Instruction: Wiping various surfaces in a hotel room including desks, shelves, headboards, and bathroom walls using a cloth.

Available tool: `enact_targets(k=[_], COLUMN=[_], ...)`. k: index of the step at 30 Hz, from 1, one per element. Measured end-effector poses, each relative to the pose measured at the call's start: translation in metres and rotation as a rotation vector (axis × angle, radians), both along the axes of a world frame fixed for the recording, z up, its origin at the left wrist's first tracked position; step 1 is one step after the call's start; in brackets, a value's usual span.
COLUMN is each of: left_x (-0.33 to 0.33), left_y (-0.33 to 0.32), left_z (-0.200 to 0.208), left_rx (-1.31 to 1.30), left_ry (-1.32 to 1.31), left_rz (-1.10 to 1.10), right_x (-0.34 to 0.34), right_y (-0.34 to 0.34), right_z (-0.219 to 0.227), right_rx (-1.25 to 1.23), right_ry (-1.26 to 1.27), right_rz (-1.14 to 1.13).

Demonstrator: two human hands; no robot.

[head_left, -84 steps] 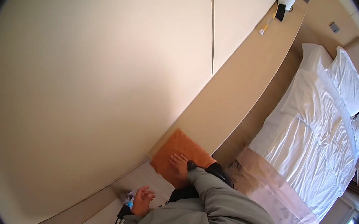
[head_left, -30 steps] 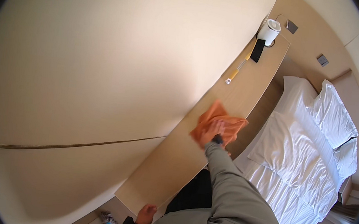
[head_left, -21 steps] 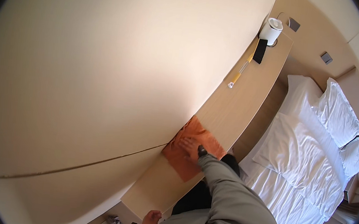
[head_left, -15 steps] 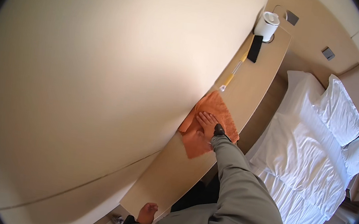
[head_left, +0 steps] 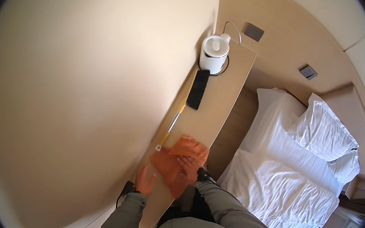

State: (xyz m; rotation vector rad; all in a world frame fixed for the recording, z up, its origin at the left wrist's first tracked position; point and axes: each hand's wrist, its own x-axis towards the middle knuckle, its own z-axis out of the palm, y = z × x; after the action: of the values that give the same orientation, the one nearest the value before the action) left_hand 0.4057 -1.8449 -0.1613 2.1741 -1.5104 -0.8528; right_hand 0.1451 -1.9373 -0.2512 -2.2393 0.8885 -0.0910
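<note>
My right hand (head_left: 191, 167) lies with its fingers stretched out on an orange cloth (head_left: 190, 147), pressing it against a narrow wooden desk top (head_left: 212, 110). The cloth is creased and partly folded over, and its lower part hangs toward the desk's near side. My left hand (head_left: 144, 181) is raised by the wall edge of the desk, left of the cloth, with fingers apart and nothing in them. Just beyond the cloth lies a long-handled brush (head_left: 198, 89) with black bristles and a yellow handle, whose end reaches close to the cloth.
A white electric kettle (head_left: 214, 57) with a cord stands at the desk's far end. The plain wall (head_left: 83, 80) runs along the left. Two wall sockets (head_left: 254, 32) sit beyond. To the right, past a strip of floor (head_left: 238, 120), is a bed (head_left: 274, 178) with rumpled white bedding.
My right hand and the cloth have come nearer to me along the desk, and the cloth has bunched up. My left hand has come up beside it. The view has shifted toward the kettle.
</note>
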Motion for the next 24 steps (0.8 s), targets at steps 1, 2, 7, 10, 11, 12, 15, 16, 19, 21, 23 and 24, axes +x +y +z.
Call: enact_targets(k=[1,2,7,10,11,12,15,16,19,21,23,24], left_x=[-0.006,-0.011,-0.035,-0.042,-0.043,-0.043,-0.041,-0.042,-0.035,-0.028,-0.028,-0.03], left_y=[-0.025,-0.047,-0.122,-0.143,-0.147,-0.149,-0.138,-0.127,-0.078,-0.039,0.001,0.018], left_z=[-0.01,-0.019,-0.058,-0.064,-0.064,-0.063,-0.053,-0.046,-0.008,0.029,0.07,0.089], left_rx=[-0.091,-0.104,-0.105,0.085,0.199,0.35,0.208,0.137,0.221,0.369,0.513,0.543], left_ry=[-0.07,-0.122,-0.254,-0.322,-0.27,-0.213,-0.184,-0.182,0.02,0.136,0.239,0.203], left_rz=[-0.06,-0.067,-0.024,-0.011,-0.024,-0.043,-0.121,-0.149,0.007,0.1,0.288,0.313], right_x=[-0.014,-0.026,-0.075,-0.091,-0.093,-0.093,-0.081,-0.072,-0.037,0.0,0.035,0.054], right_y=[-0.027,-0.051,-0.136,-0.172,-0.187,-0.202,-0.256,-0.273,-0.313,-0.324,-0.318,-0.308], right_z=[0.002,0.004,0.002,0.002,0.001,0.001,-0.004,-0.006,-0.009,-0.013,-0.019,-0.024], right_rx=[-0.001,-0.042,-0.111,-0.132,-0.144,-0.139,-0.199,-0.248,-0.336,-0.342,-0.344,-0.313], right_ry=[0.011,-0.029,0.009,0.035,0.039,0.052,0.048,0.036,0.117,0.217,0.273,0.378], right_rz=[-0.036,-0.087,-0.179,-0.239,-0.258,-0.293,-0.408,-0.446,-0.476,-0.414,-0.319,-0.231])
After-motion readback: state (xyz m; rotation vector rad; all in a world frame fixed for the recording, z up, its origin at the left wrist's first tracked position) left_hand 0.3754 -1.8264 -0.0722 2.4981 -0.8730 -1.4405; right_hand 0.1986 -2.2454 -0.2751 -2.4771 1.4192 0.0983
